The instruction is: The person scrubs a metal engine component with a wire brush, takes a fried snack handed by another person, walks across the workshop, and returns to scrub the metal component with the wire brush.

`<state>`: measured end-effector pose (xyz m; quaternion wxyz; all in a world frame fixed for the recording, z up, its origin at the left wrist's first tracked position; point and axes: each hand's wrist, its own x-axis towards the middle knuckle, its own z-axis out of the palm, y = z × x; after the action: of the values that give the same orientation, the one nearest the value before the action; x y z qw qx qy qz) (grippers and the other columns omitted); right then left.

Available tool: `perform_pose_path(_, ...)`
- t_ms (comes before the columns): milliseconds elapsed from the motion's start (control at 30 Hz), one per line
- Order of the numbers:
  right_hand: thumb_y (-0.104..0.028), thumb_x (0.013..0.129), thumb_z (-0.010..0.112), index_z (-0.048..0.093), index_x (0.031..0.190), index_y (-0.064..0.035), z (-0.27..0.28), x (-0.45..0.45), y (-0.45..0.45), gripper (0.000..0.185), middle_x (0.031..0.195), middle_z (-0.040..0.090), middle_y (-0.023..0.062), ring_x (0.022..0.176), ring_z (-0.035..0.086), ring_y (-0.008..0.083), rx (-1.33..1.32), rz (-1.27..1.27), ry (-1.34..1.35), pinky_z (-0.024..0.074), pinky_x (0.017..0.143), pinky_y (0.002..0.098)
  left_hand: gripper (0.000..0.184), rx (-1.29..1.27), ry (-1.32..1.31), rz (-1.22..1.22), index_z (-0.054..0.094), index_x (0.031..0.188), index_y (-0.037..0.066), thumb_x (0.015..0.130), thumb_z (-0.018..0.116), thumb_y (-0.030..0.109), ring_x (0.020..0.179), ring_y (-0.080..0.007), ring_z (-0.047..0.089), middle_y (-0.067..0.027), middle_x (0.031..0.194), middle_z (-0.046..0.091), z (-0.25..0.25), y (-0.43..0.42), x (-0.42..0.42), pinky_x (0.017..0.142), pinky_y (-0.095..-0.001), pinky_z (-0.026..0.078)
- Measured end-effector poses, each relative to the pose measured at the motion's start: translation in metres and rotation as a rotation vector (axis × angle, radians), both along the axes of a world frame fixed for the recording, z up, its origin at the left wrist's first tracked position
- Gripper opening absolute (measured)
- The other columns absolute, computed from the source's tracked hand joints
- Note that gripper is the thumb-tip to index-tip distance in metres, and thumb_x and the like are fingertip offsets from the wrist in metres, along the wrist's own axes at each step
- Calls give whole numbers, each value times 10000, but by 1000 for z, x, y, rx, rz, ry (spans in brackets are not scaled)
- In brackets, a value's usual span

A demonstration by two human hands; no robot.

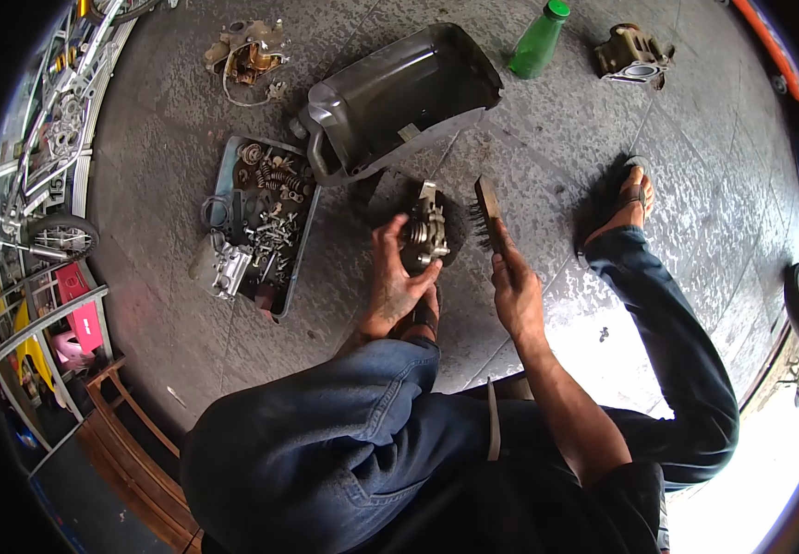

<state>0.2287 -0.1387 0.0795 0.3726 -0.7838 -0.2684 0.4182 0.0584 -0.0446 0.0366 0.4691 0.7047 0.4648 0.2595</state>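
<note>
My left hand grips a metal engine part that looks like a cylinder head, with a round spring-like piece on its near side. It is held just above the floor, over a dark patch. In my right hand is a wire brush, its wooden handle in my closed fingers and its bristles facing left, towards the engine part. Brush and part are a short gap apart. The underside of the part and some of my left fingertips are hidden.
A tray of bolts, springs and small parts lies left. Beyond my hands is a cut-open plastic jerrycan. Farther off are a green bottle and two dirty engine parts, a carburetor-like one and a block. A wooden bench stands lower left.
</note>
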Motion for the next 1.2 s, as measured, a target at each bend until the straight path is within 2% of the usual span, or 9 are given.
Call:
perform_pose_path(333, -147, 938, 477, 431, 1377, -233, -12, 2, 2, 449, 963, 624, 274, 923, 636, 389, -72, 34, 17, 487, 789, 430, 431, 172, 220, -123, 485, 1181, 38, 792, 669, 63, 1042, -280, 494, -159, 1131, 440, -24, -11, 1, 883, -368, 436)
perform_pose_path(433, -149, 935, 485, 430, 1376, -229, -15, -6, 2, 451, 952, 623, 278, 936, 616, 411, -11, 18, -15, 480, 790, 454, 409, -243, 174, 38, 462, 1234, 39, 873, 603, 170, 1010, -257, 522, -163, 1148, 462, -25, -14, 4, 864, -363, 445)
perform_pose_path(533, -135, 936, 487, 425, 1379, -216, -29, -10, -1, 454, 1014, 616, 269, 997, 583, 412, 111, 4, -69, 480, 821, 453, 692, -350, 240, -49, 334, 1339, -35, 880, 576, 423, 1059, -290, 530, -218, 1231, 461, 11, -14, 25, 880, -369, 446)
perform_pose_path(700, -121, 946, 472, 411, 1390, -174, -2, 1, 3, 451, 1197, 567, 215, 1101, 548, 365, -133, -34, 155, 470, 892, 401, 819, -208, 418, -15, 327, 1325, -80, 821, 635, 488, 1205, -381, 451, -269, 1301, 412, 2, -5, 39, 987, -415, 385)
perform_pose_path(800, -87, 955, 440, 398, 1393, -103, -10, 3, 0, 440, 1334, 494, 152, 1208, 485, 320, 253, -195, -95, 435, 938, 350, 769, -176, 399, -20, 367, 1302, -62, 808, 661, 449, 1191, -380, 451, -262, 1287, 422, -8, -4, 37, 999, -428, 375)
perform_pose_path(900, -68, 951, 437, 398, 1393, -102, -9, 14, 4, 444, 1330, 498, 152, 1223, 471, 309, 268, -186, -38, 424, 956, 349, 663, -144, 341, -13, 373, 1285, -8, 824, 631, 393, 1028, -318, 575, -211, 1180, 523, -23, 4, 20, 853, -392, 488)
perform_pose_path(1000, -60, 950, 437, 402, 1390, -104, -5, 16, 7, 443, 1326, 501, 153, 1237, 457, 300, 235, -201, -2, 410, 980, 349, 433, -790, -338, 208, 480, 1171, 51, 918, 405, 395, 636, -109, 585, -81, 976, 604, -24, 13, 7, 390, -199, 400)
perform_pose_path(1100, -107, 957, 445, 418, 1379, -112, -1, 5, 7, 423, 1332, 493, 152, 1248, 440, 303, 198, -131, -3, 391, 1009, 362, 383, -202, -202, 105, 422, 1204, 29, 906, 489, 261, 918, -246, 581, -141, 1077, 557, -3, 20, 18, 740, -372, 504)
perform_pose_path(1200, -133, 963, 444, 424, 1375, -111, -9, -15, 2, 413, 1331, 495, 152, 1252, 432, 311, 213, -137, -32, 387, 1014, 369, 473, 227, 297, 21, 437, 1165, -13, 843, 573, 306, 1012, -388, 501, -216, 1067, 519, -29, 23, 17, 889, -501, 370)
